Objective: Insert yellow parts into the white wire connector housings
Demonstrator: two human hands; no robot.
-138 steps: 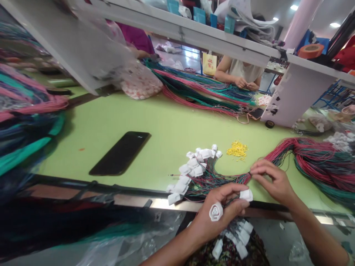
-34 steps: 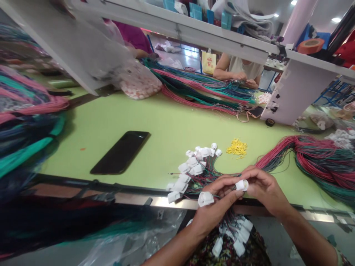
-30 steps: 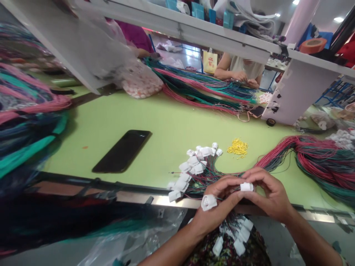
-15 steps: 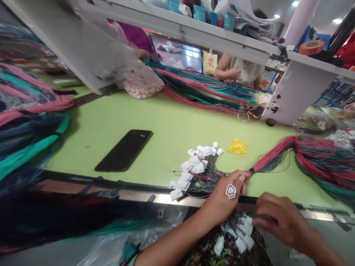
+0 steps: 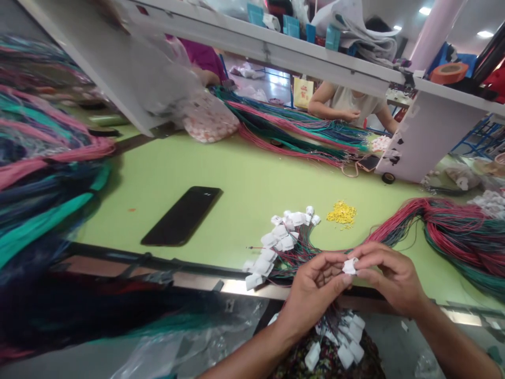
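Observation:
My left hand (image 5: 315, 292) and my right hand (image 5: 390, 273) meet above the metal front edge of the green table (image 5: 252, 210). Between their fingertips is a small white plastic connector (image 5: 350, 266), with thin wires running from it. A bunch of white connectors on coloured wires (image 5: 280, 237) lies just left of my hands. To the right, a thick bundle of red and green wires (image 5: 453, 234) leads toward my fingers. More wired white connectors (image 5: 345, 337) hang below my hands over my patterned lap.
A pile of small yellow pieces (image 5: 341, 213) lies beyond my hands, and a black phone (image 5: 182, 216) lies on the table. Across the table, a co-worker (image 5: 347, 108) sits behind more wire bundles (image 5: 292, 134). A blurred wire heap (image 5: 43, 152) fills the left side.
My right hand has risen from over my lap to join my left hand above the table edge. Both now pinch a white connector, and the white piece on my left hand no longer shows.

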